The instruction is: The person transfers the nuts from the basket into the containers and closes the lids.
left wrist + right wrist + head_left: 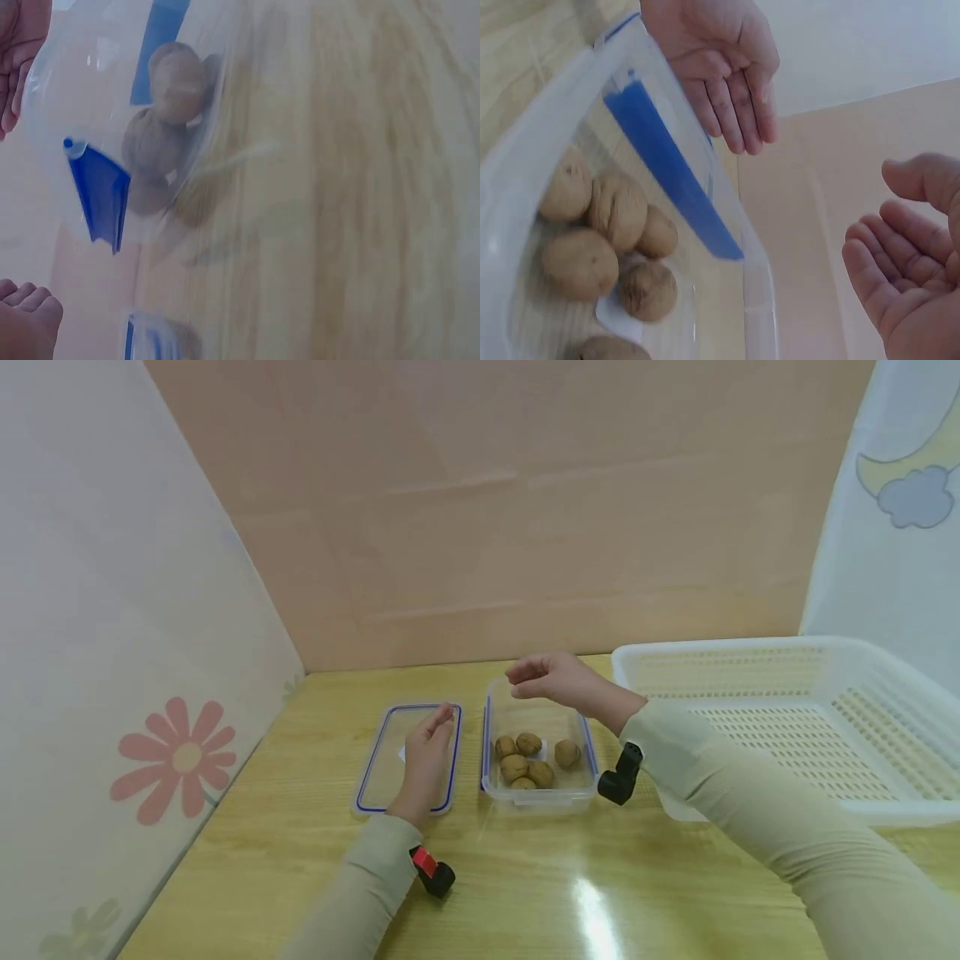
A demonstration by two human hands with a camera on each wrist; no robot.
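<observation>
head view: the right hand hovers over the box, fingers loosely curled and holding nothing; five walnuts lie inside. the left hand rests flat on the lid just left of it. left wrist: nuts blur through the box wall. right wrist: both palms loose and bare. best to lower straight and pinch one nut.

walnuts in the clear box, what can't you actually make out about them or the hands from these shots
- Exact count of walnuts: they overlap in the head view, the right wrist view cuts the lowest off, and the left wrist view is blurred.
- Left hand: whether its fingers touch the lid cannot be told from above.
- Right hand: its palm is turned away in the head view, and the right wrist view cuts off part of it.
</observation>
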